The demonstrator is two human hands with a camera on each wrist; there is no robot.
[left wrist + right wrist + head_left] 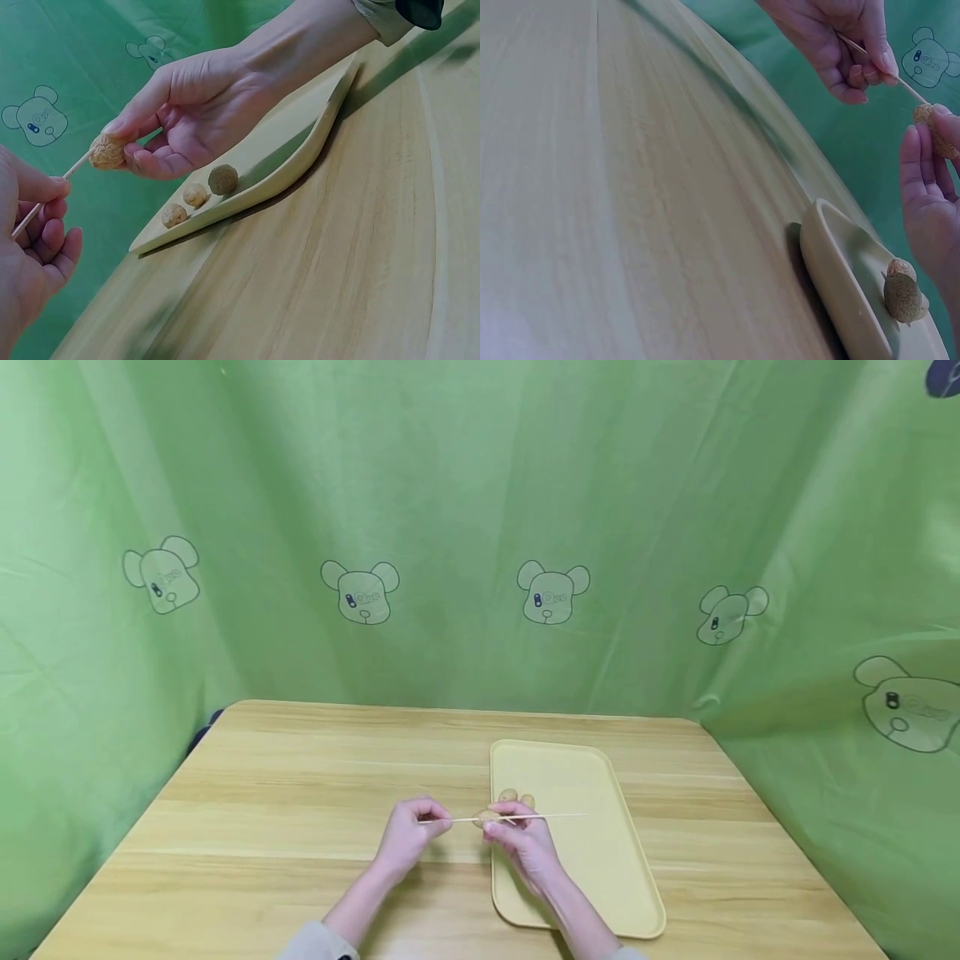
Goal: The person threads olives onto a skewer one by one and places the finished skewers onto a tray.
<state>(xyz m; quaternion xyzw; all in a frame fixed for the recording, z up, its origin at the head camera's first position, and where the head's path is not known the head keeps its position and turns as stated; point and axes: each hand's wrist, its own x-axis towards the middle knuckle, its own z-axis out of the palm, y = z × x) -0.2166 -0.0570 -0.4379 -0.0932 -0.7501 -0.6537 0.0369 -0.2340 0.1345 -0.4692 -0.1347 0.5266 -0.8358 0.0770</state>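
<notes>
Pinching a thin wooden skewer point(525, 817) by its end, the left hand point(408, 835) holds it level above the yellow tray's point(600, 860) edge, while the right hand's point(525, 843) fingertips pinch a brown ball point(107, 151), seemingly threaded onto it. Three more balls point(196, 196) lie on the tray.

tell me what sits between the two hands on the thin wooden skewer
Only a bare stretch of the thin wooden skewer spans from the left hand to the round tan ball pinched by the right hand, clearest in the left wrist view.
</notes>
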